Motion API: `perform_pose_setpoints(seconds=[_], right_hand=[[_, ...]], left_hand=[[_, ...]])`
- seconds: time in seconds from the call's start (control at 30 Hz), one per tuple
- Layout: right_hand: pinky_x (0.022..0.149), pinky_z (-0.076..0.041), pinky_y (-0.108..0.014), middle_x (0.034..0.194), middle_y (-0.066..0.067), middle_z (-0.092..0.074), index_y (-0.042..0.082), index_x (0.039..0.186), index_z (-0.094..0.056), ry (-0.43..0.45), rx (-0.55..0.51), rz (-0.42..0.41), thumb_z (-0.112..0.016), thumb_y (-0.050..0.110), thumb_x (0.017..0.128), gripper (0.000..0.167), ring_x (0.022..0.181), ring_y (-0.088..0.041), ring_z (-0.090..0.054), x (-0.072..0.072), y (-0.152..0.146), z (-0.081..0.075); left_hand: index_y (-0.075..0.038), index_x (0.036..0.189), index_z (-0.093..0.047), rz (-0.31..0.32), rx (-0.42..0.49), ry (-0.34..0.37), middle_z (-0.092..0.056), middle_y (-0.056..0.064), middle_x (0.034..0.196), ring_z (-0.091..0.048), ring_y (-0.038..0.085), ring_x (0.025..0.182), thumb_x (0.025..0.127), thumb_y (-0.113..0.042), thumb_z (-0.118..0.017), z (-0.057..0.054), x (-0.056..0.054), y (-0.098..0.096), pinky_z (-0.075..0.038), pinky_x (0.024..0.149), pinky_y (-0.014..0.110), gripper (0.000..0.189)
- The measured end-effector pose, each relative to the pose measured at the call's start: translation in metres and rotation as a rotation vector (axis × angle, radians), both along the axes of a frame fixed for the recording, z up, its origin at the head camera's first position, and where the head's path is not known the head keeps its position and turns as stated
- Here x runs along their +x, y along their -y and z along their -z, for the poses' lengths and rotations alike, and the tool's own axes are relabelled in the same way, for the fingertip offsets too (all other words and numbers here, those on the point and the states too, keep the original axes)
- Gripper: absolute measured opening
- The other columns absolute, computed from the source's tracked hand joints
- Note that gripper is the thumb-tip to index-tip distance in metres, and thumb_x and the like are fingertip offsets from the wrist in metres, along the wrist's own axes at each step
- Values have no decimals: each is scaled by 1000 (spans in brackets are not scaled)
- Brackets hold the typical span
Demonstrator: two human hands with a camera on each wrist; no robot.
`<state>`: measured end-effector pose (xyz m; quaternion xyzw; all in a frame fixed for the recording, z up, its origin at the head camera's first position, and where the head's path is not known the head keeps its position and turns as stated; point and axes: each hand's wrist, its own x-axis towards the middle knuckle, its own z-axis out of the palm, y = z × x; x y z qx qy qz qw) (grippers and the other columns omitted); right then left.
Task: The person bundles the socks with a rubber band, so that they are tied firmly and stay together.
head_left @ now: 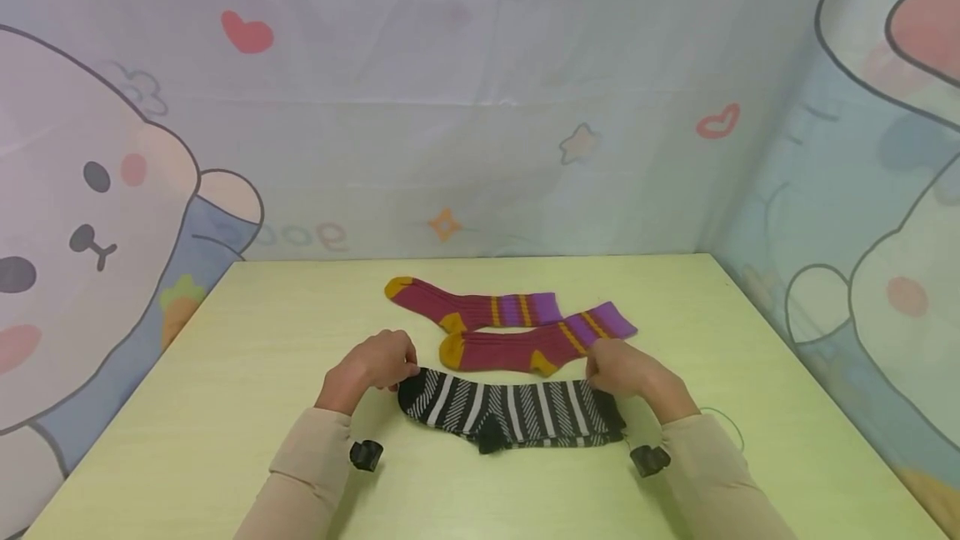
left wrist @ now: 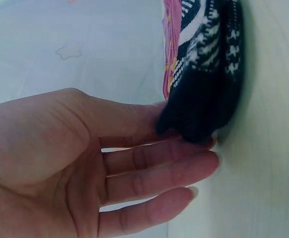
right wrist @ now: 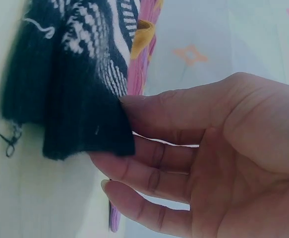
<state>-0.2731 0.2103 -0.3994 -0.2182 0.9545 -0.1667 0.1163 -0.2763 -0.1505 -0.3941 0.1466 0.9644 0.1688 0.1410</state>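
A pair of black-and-white striped socks (head_left: pixel 525 411), one layered over the other, lies lengthwise between the hands in the head view. My left hand (head_left: pixel 381 359) pinches the black toe end between thumb and fingers; the left wrist view shows that black toe (left wrist: pixel 199 104) at the fingertips. At the other end my right hand (head_left: pixel 626 369) pinches the cuff's upper corner. In the right wrist view the black cuff (right wrist: pixel 89 119) hangs from the thumb and fingers, with loose threads at its edge. The fingers behind the fabric are partly hidden.
Behind the striped socks lie two maroon socks with mustard toes and purple cuffs, a farther one (head_left: pixel 472 307) and a nearer one (head_left: pixel 510 351) that overlaps it. The pale yellow table (head_left: pixel 225 407) meets a printed cloth backdrop (head_left: pixel 480 107). A thin green loop (head_left: pixel 731 422) lies near the right wrist.
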Motion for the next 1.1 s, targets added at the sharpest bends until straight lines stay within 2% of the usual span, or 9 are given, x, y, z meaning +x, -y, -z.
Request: perform_pose_setpoints(seconds=[0.27,0.47,0.53,0.67,0.77,0.83,0.9,1.0,1.1], right_hand=[[68,-54,-38,85,-8,-67,-4,91,-70,-37,-54,51,-68,2,89,7,74,-20,-60,-6,-9,-3],[65,-49,-38,82,-9,-63,-4,87,-65,-97,-47,96,-66,3,87,7,71,-21,-56,-22,-22,-6],[62,-47,-36,77,-8,-60,-2,83,-63,-127,-40,114,-65,3,87,6,67,-20,-52,-32,-27,-10],[58,-39,-33,69,-6,-50,-1,78,-56,-140,-33,142,-57,-1,85,7,61,-18,-42,-51,-33,-16],[67,-49,-38,80,-16,-61,-9,88,-60,-131,-26,161,-52,-3,84,11,69,-24,-55,-63,-35,-18],[79,-53,-46,97,-27,-65,-16,102,-61,-119,-14,185,-51,-2,85,24,86,-35,-64,-69,-36,-17],[92,-50,-52,118,-34,-62,-19,116,-58,-113,5,211,-52,0,88,35,108,-45,-61,-75,-38,-16],[96,-47,-54,124,-36,-58,-21,121,-55,-96,28,261,-53,4,90,40,116,-50,-56,-81,-40,-13],[94,-48,-54,122,-36,-59,-21,120,-55,-95,31,298,-56,6,90,41,114,-49,-57,-85,-43,-9]], left_hand=[[-2,110,-73,26,9,-97,-70,9,101,-63,23,84,94,-12,-69,-3,-1,3,-54,79,40,19],[-1,125,-64,27,92,-107,-70,11,98,-66,25,85,91,-3,-70,3,-5,1,-55,79,40,35],[-2,127,-63,7,108,-132,-70,12,100,-66,26,87,91,-2,-70,5,-8,-2,-55,79,41,37],[-4,124,-66,-99,106,-178,-70,14,107,-65,26,86,91,-5,-71,4,-16,-12,-55,76,42,34],[-5,122,-68,-181,120,-183,-70,14,109,-63,26,81,91,-9,-71,2,-21,-22,-55,74,41,31],[-3,122,-68,-209,132,-179,-70,15,108,-62,27,78,92,-11,-71,0,-25,-28,-55,75,42,31],[-1,122,-68,-225,144,-160,-69,16,112,-63,29,85,92,-13,-72,0,-27,-33,-54,80,44,33],[1,122,-67,-242,163,-124,-68,17,117,-64,34,97,91,-14,-73,1,-29,-38,-52,89,47,35],[2,120,-66,-252,184,-95,-67,17,116,-63,34,100,90,-14,-74,4,-30,-42,-51,92,48,35]])
